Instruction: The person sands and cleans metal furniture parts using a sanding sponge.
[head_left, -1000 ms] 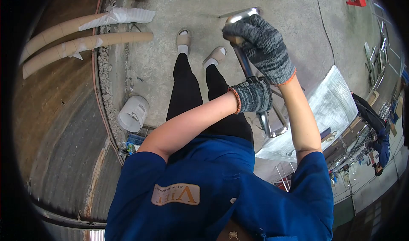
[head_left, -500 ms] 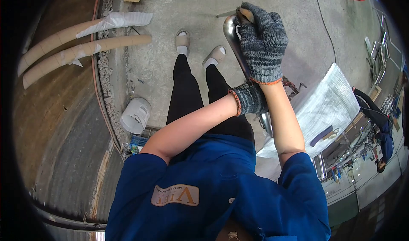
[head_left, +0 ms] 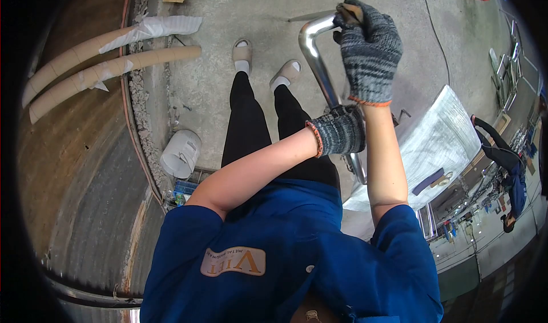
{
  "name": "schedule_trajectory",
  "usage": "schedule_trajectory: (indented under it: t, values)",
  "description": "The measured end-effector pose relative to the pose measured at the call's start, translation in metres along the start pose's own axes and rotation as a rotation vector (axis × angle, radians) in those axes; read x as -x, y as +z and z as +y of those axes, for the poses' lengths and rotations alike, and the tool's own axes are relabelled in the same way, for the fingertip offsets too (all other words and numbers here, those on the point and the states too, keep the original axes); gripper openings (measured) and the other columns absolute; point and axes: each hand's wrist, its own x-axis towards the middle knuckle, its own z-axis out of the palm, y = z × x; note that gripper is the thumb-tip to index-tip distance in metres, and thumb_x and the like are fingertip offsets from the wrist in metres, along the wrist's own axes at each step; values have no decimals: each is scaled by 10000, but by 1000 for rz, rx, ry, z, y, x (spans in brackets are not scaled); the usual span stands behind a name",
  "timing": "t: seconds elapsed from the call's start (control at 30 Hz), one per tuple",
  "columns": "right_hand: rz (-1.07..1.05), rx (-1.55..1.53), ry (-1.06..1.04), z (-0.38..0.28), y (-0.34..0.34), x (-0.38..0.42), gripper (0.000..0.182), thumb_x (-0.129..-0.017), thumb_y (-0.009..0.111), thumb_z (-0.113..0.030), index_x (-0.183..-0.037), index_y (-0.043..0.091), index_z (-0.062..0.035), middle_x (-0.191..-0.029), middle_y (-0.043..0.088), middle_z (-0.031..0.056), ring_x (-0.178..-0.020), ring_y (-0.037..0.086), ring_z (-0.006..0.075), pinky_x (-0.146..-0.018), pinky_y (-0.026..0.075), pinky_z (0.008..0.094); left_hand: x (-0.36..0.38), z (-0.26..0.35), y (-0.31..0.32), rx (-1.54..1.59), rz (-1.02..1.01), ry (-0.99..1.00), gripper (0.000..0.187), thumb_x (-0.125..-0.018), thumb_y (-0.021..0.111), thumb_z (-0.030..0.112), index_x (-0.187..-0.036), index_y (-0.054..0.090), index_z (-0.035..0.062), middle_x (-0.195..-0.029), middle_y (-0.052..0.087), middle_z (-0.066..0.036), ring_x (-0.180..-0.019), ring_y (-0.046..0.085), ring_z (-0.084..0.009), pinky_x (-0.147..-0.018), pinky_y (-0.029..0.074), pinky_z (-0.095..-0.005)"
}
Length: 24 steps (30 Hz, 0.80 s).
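Observation:
A shiny bent metal tube (head_left: 321, 72) slants in front of my legs, its upper bend turning right toward my right hand. My left hand (head_left: 341, 131), in a grey knit glove with an orange cuff, is wrapped round the tube's lower part. Below that hand the tube's lower end (head_left: 358, 169) shows beside my right forearm. My right hand (head_left: 372, 52), in a matching glove, is closed at the tube's upper end. A small tan piece (head_left: 354, 11) shows between its fingers; I cannot tell what it is.
A plastic-wrapped block (head_left: 439, 146) stands at right with a roll of tape (head_left: 442, 179) on it. A white bucket (head_left: 181, 153) and paper-wrapped curved lengths (head_left: 114, 72) lie to the left. A cable (head_left: 436, 32) crosses the floor. Another person (head_left: 514, 180) is at far right.
My right hand has moved right along the tube's upper arm, exposing more of the bend. My left hand stays around the tube, with slightly more of it showing.

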Motion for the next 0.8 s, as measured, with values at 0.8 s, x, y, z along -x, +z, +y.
schedule_trajectory:
  t: [0.8]
  values:
    - [-286, -743, 669, 16, -7, -17, 280, -905, 665, -53, -1160, 643, 61, -993, 707, 178, -797, 721, 234, -726, 651, 354, 16, -5, 13, -100, 367, 175, 78, -684, 631, 187, -621, 674, 169, -592, 617, -48, -619, 639, -243, -578, 478, -392]
